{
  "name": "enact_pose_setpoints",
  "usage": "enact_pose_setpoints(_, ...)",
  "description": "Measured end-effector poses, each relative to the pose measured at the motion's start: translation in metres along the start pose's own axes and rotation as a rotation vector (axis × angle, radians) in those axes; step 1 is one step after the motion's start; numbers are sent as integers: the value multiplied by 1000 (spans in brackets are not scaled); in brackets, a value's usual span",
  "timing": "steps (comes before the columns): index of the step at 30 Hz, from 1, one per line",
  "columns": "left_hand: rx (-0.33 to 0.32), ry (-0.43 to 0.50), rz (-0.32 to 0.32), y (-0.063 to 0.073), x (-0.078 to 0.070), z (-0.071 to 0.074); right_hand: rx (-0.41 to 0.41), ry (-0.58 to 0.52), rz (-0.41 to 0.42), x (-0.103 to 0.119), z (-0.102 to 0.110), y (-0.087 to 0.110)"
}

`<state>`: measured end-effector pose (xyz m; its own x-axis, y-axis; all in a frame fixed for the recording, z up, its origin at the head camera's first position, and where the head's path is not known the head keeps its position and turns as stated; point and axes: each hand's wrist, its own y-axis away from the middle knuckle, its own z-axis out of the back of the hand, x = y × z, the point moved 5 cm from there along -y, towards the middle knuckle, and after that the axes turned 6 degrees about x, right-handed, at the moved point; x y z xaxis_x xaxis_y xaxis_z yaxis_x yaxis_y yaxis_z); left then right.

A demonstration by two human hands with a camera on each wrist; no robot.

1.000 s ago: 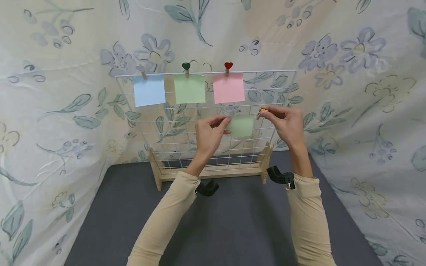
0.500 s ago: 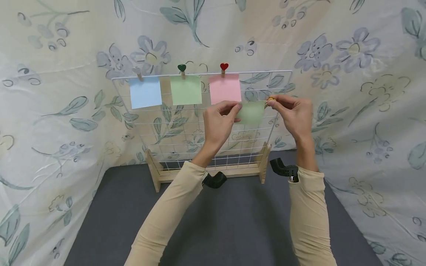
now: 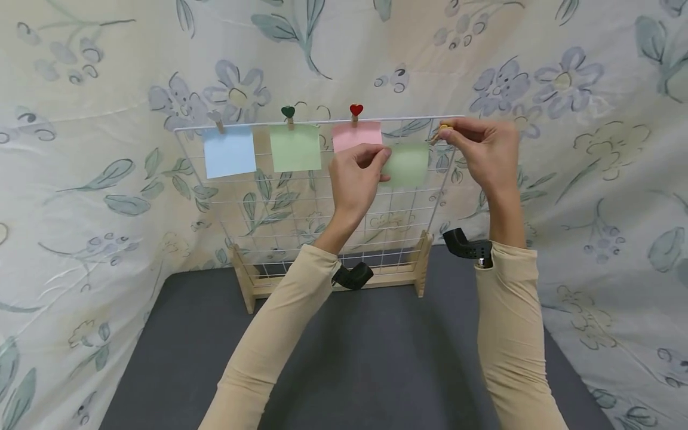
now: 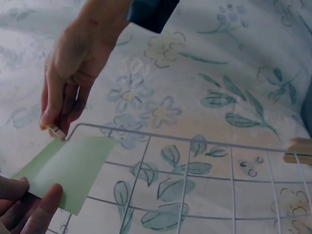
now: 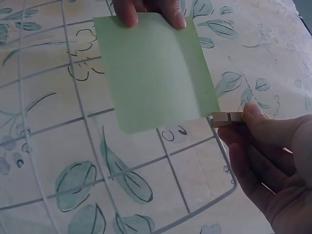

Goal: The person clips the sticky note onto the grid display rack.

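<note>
green note (image 3: 407, 163) pinched, wooden clip (image 5: 227, 118) (right hand (image 3: 484, 154))

The head view looks forward and slightly down from behind both arms, taking in the whole wire grid (image 3: 322, 197) standing at the back of the dark worktop (image 3: 349, 358). The left wrist view sits very close below the grid's top right corner, looking up along it. The right wrist view faces the same corner from close range. All three share the loose green note (image 3: 407, 163) (image 4: 66, 170) (image 5: 156, 70) there.
</note>
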<state>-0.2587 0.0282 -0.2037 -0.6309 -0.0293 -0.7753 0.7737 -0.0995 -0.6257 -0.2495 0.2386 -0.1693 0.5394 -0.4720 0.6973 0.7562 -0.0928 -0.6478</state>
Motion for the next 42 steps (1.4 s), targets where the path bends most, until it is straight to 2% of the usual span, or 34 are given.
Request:
enact_pose_setpoints(6, -19, -7, -19, -9, -4, -5, 13, -40, 26, 9, 6, -22)
enact_pose_setpoints(11, -25, -71, 10, -16, -4, -8, 40, -44, 20, 11, 10, -34)
enact_pose_setpoints(17, -30, -206, 8, -25, -4, -14, 119, -98, -31, 7, 2, -47)
enact_pose_setpoints(21, -43, -232, 13, -29, -5, -16, 168, -94, -63, 6, -6, -53)
enact_pose_setpoints(28, -86, -252, 66, -32, -3, -16, 248, -72, -111, 8, -11, -55)
enact_pose_setpoints(35, -117, -216, 71, -37, 2, -14, 311, 51, -105, 11, -12, -59)
enact_pose_setpoints(39, -115, -194, 72, -40, 3, -15, 340, 132, -92, 12, -12, -59)
enact_pose_setpoints(42, -115, -182, 79, -41, 2, -16, 351, 153, -85, 13, -13, -60)
